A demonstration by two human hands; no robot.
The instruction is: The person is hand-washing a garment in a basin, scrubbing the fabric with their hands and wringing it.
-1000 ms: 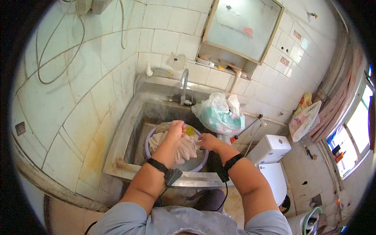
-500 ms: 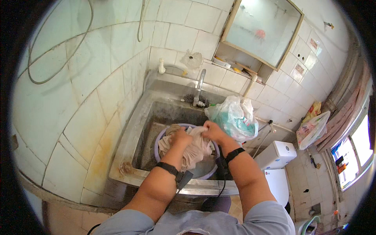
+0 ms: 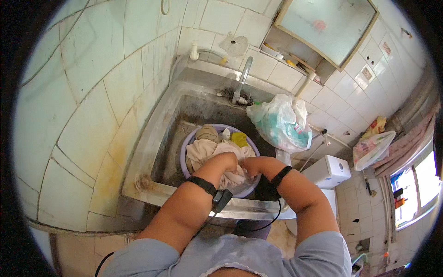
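A lavender plastic basin point(image 3: 184, 157) stands in the metal sink with wet laundry in it. My left hand point(image 3: 227, 161) and my right hand point(image 3: 250, 166) are close together, low over its near right side, both bent down into a pale beige cloth point(image 3: 203, 151). They grip a bunched part of this cloth between them, though most fingertips are hidden in its folds. Behind it lie a darker tan cloth point(image 3: 207, 134), a small white piece point(image 3: 226, 134) and a yellow-green cloth point(image 3: 239, 139). Some water shows near the basin's front rim.
The stained metal sink point(image 3: 143, 182) surrounds the basin, with a curved faucet point(image 3: 244, 78) behind it. A clear plastic bag with teal contents point(image 3: 281, 124) rests on the sink's right edge. A white toilet tank point(image 3: 327, 171) stands to the right, and a tiled wall point(image 3: 92, 134) rises at left.
Both hands have gone from holding the beige cloth up above the basin to pressing down into it. The tan and yellow-green cloths now show behind them. My view has shifted slightly.
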